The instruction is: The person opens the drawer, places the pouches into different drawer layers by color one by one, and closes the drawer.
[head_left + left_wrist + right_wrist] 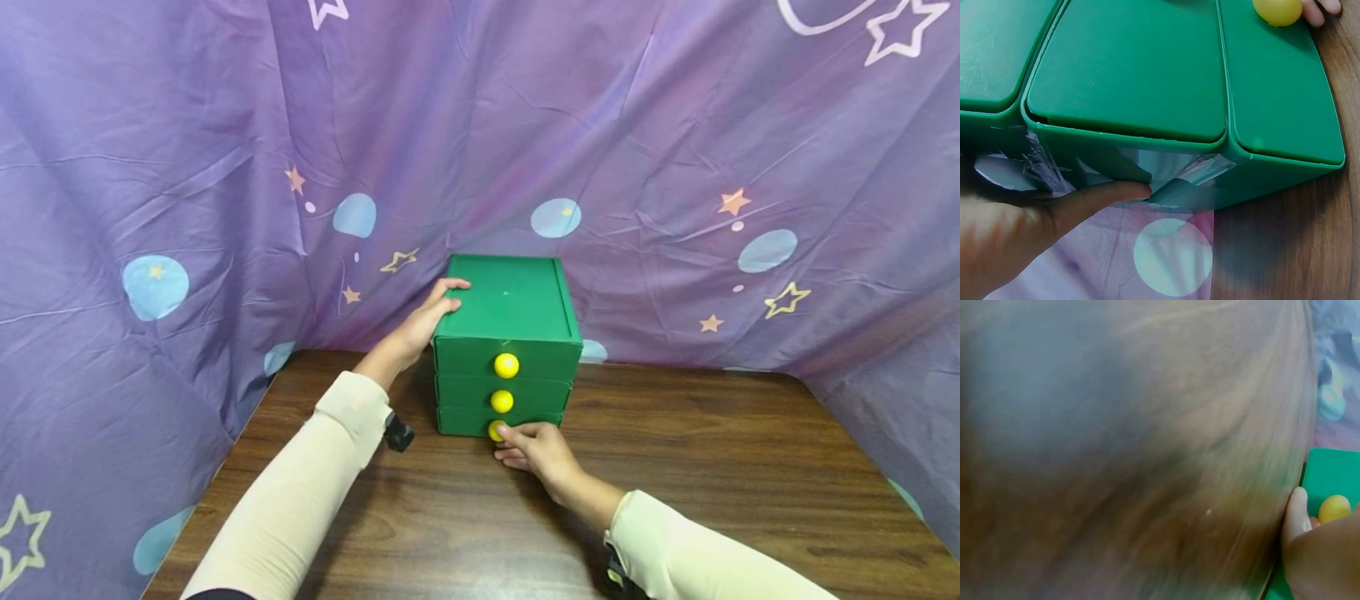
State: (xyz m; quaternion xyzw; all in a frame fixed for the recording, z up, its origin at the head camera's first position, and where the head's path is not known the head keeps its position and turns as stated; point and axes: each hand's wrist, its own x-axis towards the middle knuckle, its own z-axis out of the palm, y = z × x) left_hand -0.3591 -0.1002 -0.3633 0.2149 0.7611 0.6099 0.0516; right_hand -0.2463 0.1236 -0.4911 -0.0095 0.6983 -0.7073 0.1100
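Note:
A green chest of three drawers [510, 296] stands on the table, each drawer front bearing a round yellow knob. My left hand [420, 329] rests against its left side, fingertips over the top edge. In the left wrist view the thumb [1104, 195] lies straight along the side wall, by strips of clear tape [1191, 175]. Down at the lowest drawer, my right hand [546, 460] pinches the bottom knob [494, 430] between thumb and fingers. Above it are the middle knob [502, 401] and the top knob [506, 365]. All three drawer fronts look flush with the chest.
Under the chest is a dark brown wooden table [712, 467]. A purple curtain [637, 150] with stars and pale blue spots hangs close behind the chest and along both sides.

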